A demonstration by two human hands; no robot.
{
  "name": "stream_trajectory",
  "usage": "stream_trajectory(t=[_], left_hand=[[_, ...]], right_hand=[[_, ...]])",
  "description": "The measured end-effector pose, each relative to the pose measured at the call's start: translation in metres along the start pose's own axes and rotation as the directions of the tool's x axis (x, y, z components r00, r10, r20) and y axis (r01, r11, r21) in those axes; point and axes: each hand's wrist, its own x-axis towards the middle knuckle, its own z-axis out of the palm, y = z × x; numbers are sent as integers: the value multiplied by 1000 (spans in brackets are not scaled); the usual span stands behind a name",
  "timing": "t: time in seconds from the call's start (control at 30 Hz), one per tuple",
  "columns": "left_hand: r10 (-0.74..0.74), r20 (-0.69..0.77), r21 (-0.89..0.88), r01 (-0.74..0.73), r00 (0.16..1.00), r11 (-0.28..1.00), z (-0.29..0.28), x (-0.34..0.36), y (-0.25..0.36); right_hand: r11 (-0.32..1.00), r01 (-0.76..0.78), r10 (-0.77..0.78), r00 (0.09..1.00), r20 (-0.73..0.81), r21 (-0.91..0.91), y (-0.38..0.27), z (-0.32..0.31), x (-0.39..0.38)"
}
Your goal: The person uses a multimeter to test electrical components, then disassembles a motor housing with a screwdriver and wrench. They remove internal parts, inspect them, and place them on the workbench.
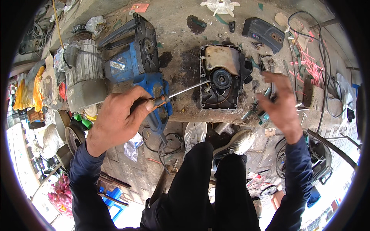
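Two hands are over the work. The left hand (117, 117) has its grip clenched round the orange-and-black handle of one screwdriver (175, 95), whose steel shaft runs up and right to touch the black toothed wheel in one opened black housing (221, 79). The right hand (279, 102) hangs blurred just right of that housing, fingers spread, its grip released and holding nothing. One blue power tool body (133, 61) lies left of the housing, with one blue handle part (158, 102) below it, partly under the left hand. One grey ribbed motor (83, 73) stands further left. One dark plastic cover (264, 32) and one white fan wheel (220, 5) lie near the far edge. A few spanners lie just beside the right hand; their count is unclear.

The surface (177, 30) is rough, stained concrete with dark oily patches. Black cables (323, 57) loop at its right end. Below the edge, clutter, bags and wires crowd the ground round the person's dark-trousered legs.
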Motion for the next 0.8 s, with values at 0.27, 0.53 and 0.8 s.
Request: stream_trajectory(t=[0.27,0.53,0.8], left_hand=[[4,-106,5,-3,994,1000,-7,-32,5],[-169,-105,-226,142,980,964,6,-78,-14],[-195,-110,-289,157,975,944,28,-93,-29]], right_hand=[[975,196,-165,955,246,-107,-52,54,69],[947,258,-189,928,320,-189,-52,57,74],[931,322,-242,897,371,-171,-50,55,79]])
